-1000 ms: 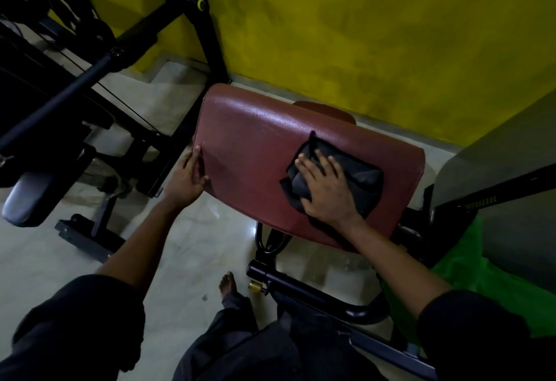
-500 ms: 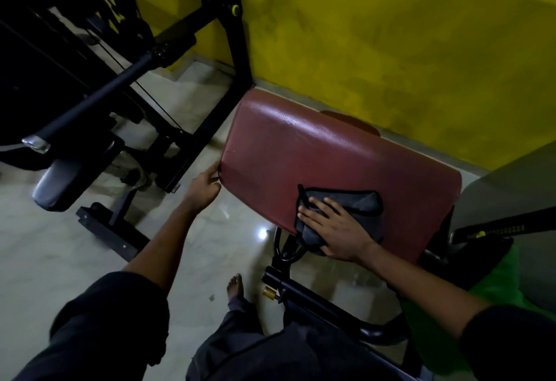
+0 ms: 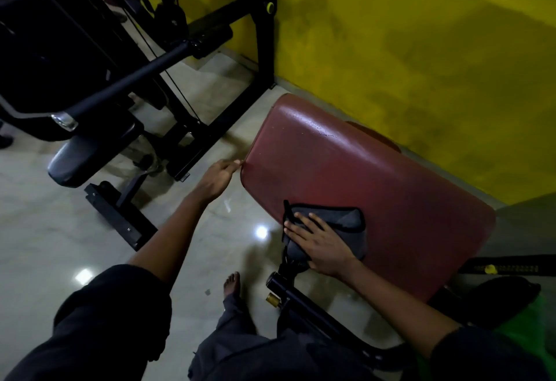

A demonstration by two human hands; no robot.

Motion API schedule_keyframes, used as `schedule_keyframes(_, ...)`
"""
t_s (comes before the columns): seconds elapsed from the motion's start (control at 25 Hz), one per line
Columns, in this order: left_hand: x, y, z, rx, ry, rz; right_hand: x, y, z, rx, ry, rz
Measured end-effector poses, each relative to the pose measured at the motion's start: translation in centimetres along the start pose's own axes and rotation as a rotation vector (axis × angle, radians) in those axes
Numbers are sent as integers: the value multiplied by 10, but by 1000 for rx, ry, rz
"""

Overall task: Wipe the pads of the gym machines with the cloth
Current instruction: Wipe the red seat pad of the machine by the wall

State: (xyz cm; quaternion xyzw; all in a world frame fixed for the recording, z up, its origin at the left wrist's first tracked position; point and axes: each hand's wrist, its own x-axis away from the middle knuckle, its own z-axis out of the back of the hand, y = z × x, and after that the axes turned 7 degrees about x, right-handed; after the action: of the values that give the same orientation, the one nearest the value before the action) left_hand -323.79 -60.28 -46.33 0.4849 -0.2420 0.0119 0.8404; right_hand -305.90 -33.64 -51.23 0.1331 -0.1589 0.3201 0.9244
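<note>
At 5 o'clock on red pad [image 3: 346, 170], right hand [image 3: 322, 245] flat on cloth [image 3: 346, 224], left hand [image 3: 216, 180] touching 9 o'clock edge, fingers straight

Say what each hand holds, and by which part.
Nothing is gripped. The right hand presses flat on the cloth; the left hand only touches the left edge of the red pad.

My right hand [image 3: 323, 243] hides part of the cloth [image 3: 346, 222], the fingertips of my left hand [image 3: 217, 178] blur against the pad [image 3: 361, 176], and the black machine [image 3: 126, 79] runs off the left edge.
</note>
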Motion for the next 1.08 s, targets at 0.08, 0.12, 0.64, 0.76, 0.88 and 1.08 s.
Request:
schedule_keyframes(0.08,-2,4,5,58,14,59,-24,-1,9,-4,19,25)
schedule_keyframes(0.12,-3,6,7,79,8,83,-31,5,13,-19,48,5)
schedule_keyframes(0.64,-25,-15,14,429,-105,147,-107,18,46,-44,28,84)
schedule_keyframes(0.76,-28,-26,14,467,-101,122,-107,19,45,-55,70,70)
schedule_keyframes(0.88,-28,-37,13,524,-33,119,-129,18,58,-66,128,8)
schedule_keyframes(1.08,-20,-64,29,571,145,129,-170,49,95,-96,232,-149)
